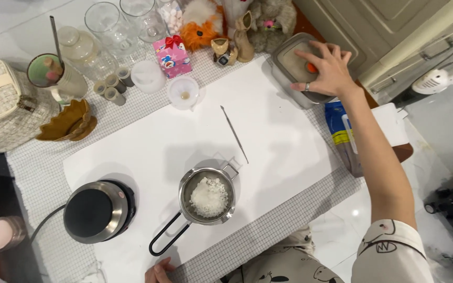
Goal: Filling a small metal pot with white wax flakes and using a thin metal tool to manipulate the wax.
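Note:
My right hand (325,68) reaches to the far right of the table and lies flat, fingers spread, on the lid of a grey lidded container (289,65) with an orange spot. My left hand (158,272) rests at the near edge of the white sheet (273,141), just below the black loop handle of a small steel pot (208,195). The pot holds white flakes. A thin metal rod (234,133) lies on the sheet beyond the pot.
A round electric hot plate (96,210) sits left of the pot. Along the back stand glass jars (112,26), a pink gift box (172,55), a small white cup (183,92), figurines and plush toys. A woven bag (1,105) is at far left, a blue packet (342,133) at right.

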